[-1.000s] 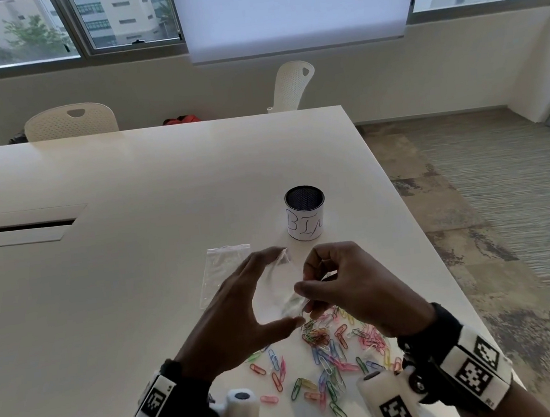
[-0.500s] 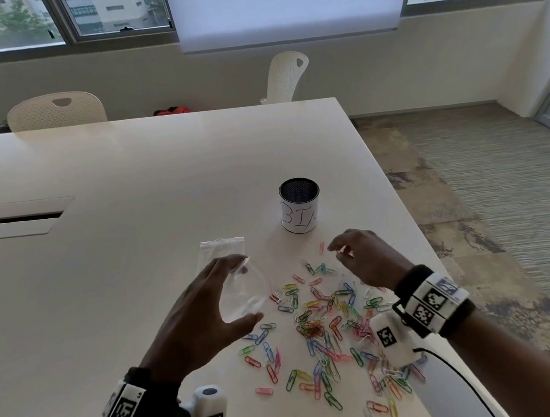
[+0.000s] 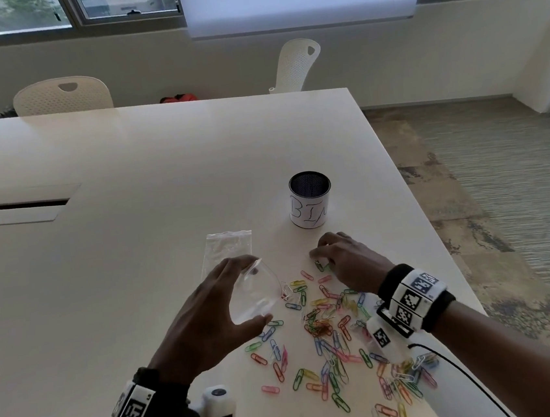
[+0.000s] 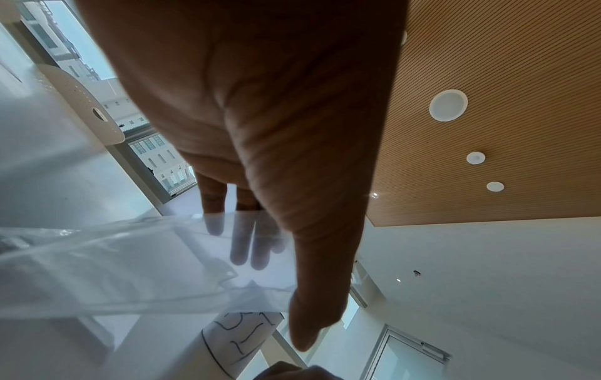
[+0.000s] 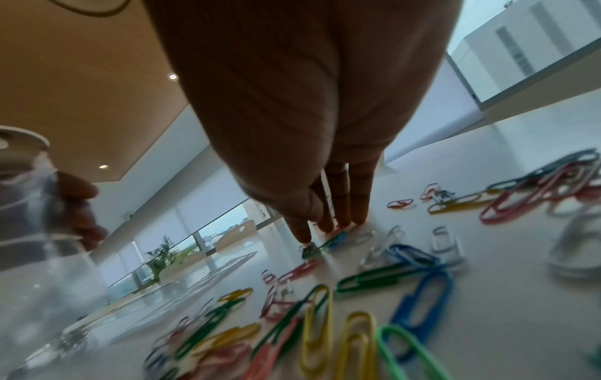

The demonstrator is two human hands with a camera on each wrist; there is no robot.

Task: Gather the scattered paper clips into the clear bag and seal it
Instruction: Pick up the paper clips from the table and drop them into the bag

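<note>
My left hand [image 3: 256, 291] holds a clear bag [image 3: 260, 303] between thumb and fingers just above the table, its mouth turned right toward the clips. In the left wrist view the bag [image 4: 130, 270] covers the fingers [image 4: 247, 254] and the thumb lies along its near side. Several coloured paper clips [image 3: 327, 332] lie scattered over the near right of the table. My right hand [image 3: 321, 260] rests at the far edge of the scatter. In the right wrist view its fingertips [image 5: 341, 221] touch the table on a green clip [image 5: 328, 243], with nothing lifted.
A second clear bag [image 3: 229, 250] lies flat just beyond my left hand. A round cup marked "BIN" [image 3: 310, 204] stands behind the clips. The table's right edge [image 3: 440, 245] runs close to my right wrist. White chairs [image 3: 61, 95] stand at the far side.
My right hand let go of the bag and moved right and down onto the far clips. The left hand lowered the bag leftward, keeping hold of it.
</note>
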